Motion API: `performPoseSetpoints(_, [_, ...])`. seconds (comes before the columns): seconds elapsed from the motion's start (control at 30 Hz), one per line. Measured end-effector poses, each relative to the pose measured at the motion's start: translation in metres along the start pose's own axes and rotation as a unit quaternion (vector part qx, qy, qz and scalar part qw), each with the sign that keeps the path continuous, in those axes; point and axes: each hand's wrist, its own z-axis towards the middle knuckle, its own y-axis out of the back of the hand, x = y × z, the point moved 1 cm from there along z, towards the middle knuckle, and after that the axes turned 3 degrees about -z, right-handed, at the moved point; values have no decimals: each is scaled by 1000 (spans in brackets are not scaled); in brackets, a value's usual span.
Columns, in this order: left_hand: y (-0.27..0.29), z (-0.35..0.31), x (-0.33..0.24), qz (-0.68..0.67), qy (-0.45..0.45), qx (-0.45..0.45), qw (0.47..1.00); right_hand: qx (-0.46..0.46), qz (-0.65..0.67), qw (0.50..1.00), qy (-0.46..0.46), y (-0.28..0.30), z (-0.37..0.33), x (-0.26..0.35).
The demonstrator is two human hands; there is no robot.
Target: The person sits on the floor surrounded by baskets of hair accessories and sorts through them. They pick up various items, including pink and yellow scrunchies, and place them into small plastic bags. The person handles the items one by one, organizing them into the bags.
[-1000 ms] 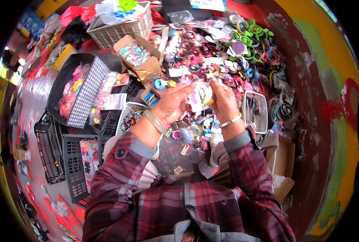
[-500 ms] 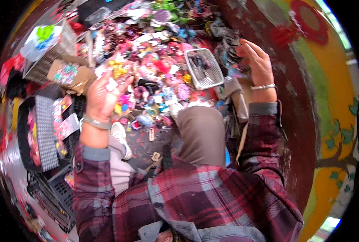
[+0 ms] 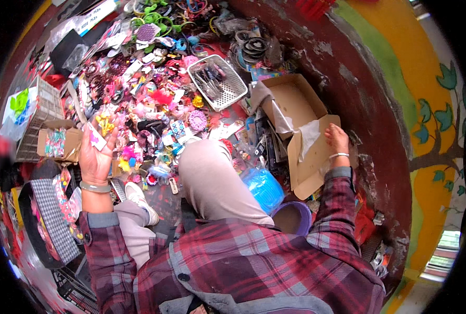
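Observation:
My left hand [image 3: 95, 166], raised at the left over the heap, is turned palm up. A small white card [image 3: 97, 138] with a pink-purple shape on it rests against its fingers. Just beyond the fingertips lies a yellow bow-like piece [image 3: 104, 124] in the heap. On the right, my right hand [image 3: 338, 141] is over the edge of an open cardboard box [image 3: 304, 170], beside its flap. Its fingers are loosely bent and apart, with nothing visible in them. Whether they touch the flap, I cannot tell.
Before me spreads a heap of hair accessories [image 3: 154, 99]. A white plastic basket [image 3: 233, 94] stands in it. By my knee are a blue plastic-wrapped bundle [image 3: 264, 189] and a purple bucket [image 3: 304, 219]. A checkered box [image 3: 55, 222] and a crate [image 3: 48, 102] stand left; a painted wall [image 3: 343, 89] rises right.
The view has turned to the right, bringing the cardboard box, blue bundle and bucket into sight. My right hand has gone from beside the black bands to the box. The card stays in my left hand.

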Motion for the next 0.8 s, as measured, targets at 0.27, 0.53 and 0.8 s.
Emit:
performPoseSetpoints(0.27, [8,5,21,32,-4,-26,999,-59,-277,958,32,-5,84,-153])
performPoseSetpoints(0.53, [1,-19,31,-81,11,-46,996,-76,-544,835,34,-68,59,-140])
performPoseSetpoints(0.8, [-37,-38,23,-116,-21,35,992,246,348,891,157,-66,-17,66])
